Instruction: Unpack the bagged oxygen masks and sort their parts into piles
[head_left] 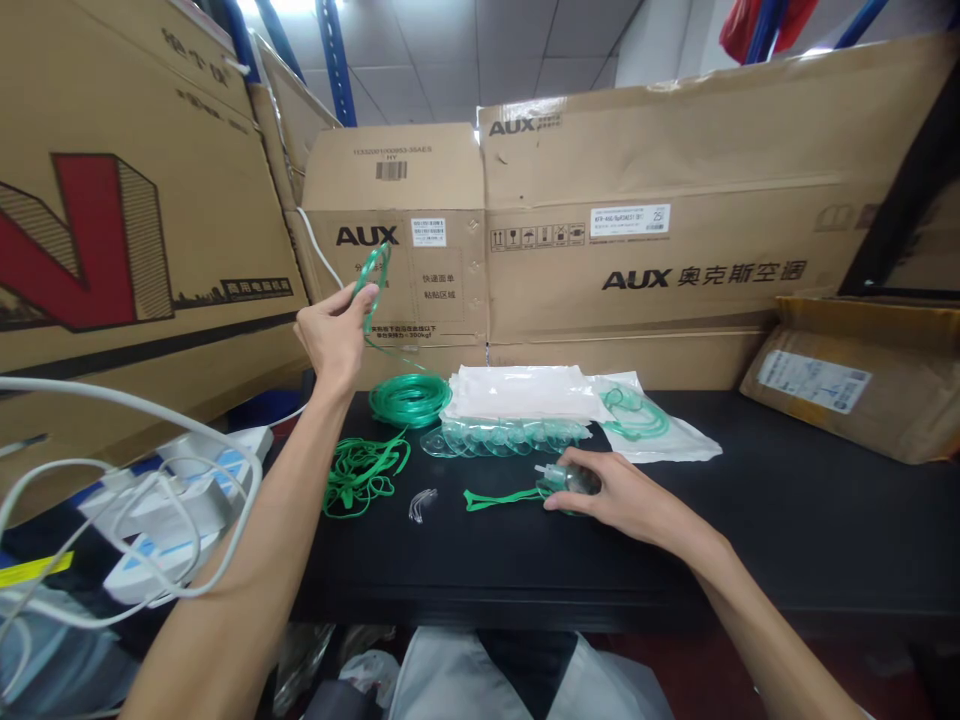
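My left hand (337,330) is raised in front of the cardboard boxes, its fingers closed on a looped length of green tubing (377,270). Below it, a coil of the same green tubing (409,402) lies on the table. My right hand (607,490) is at the middle of the table, wrapped round a clear oxygen mask (556,478) with a green strap (501,499) trailing to the left. Several clear masks (510,438) lie in a row behind it. Left of my right hand are a tangle of green elastic straps (364,470) and a few thin metal strips (421,505).
White plastic bags (525,390) are stacked at the back, and another bag (675,440) carries green tubing. Large cardboard boxes (637,240) wall the table's rear. White cables and power strips (187,490) crowd the left. A taped box (862,380) stands at right.
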